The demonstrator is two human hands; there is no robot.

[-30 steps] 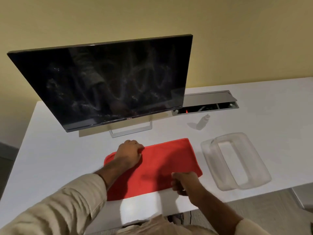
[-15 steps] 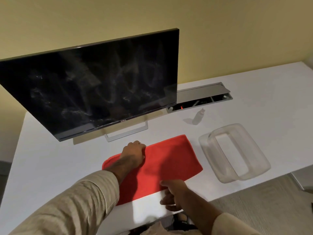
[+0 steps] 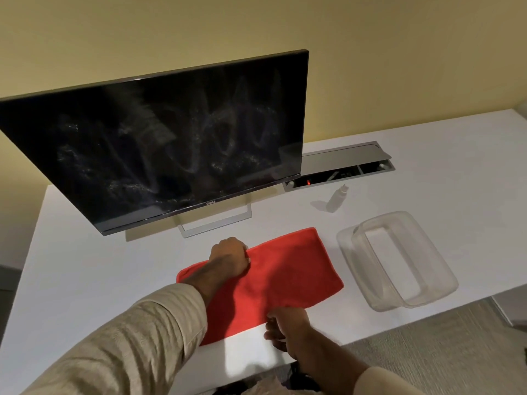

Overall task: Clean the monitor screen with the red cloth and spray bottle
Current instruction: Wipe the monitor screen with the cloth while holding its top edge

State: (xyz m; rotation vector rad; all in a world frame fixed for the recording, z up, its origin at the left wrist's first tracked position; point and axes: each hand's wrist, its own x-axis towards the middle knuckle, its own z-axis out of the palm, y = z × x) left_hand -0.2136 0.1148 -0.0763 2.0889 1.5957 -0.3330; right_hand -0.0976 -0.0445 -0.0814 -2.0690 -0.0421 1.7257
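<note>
Step in hand: I judge this as readying the red cloth (image 3: 273,276) on the white desk (image 3: 85,252); nothing is lifted yet.
Left hand (image 3: 229,256): fingers curled, gripping the cloth's far edge near its left end.
Right hand (image 3: 285,326): at the near edge, fingers bent at the hem; I read it as pinching, though the contact is partly hidden.
Cloth position: flat, in front of the monitor (image 3: 159,149) stand, just left of the clear plastic container (image 3: 399,263).
Spray bottle (image 3: 336,198): upright, well apart from both hands, behind the container, near the desk's cable tray (image 3: 342,166).
Screen: smeared with pale streaks, so wiping remains, I judge.
Next move calls for: one hand freed to reach the bottle, cloth gathered in the other.
Count: one monitor, one cloth, one bottle, one container, two hands.
</note>
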